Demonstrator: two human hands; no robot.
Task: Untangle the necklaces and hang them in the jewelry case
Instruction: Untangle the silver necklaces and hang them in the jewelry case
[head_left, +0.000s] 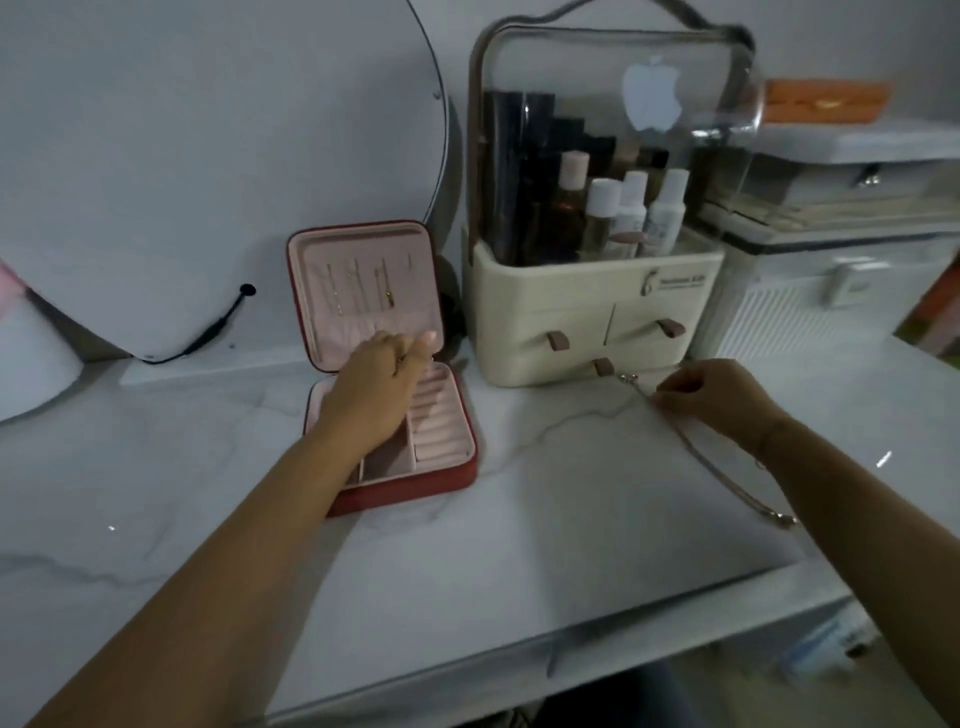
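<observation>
A cream cosmetics organizer (597, 296) holding 4 capped bottles (631, 208) stands just beyond the right grip (714, 389). A round mirror (208, 156) stands beyond and left of the left grip (382, 387), on the marble bench (519, 530).

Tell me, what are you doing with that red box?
A person is tidying jewelry. The left hand reaches to the lid pocket of the open red jewelry case, where several thin necklaces already hang. The right hand pinches one more chain, which lies stretched across the marble table.
</observation>
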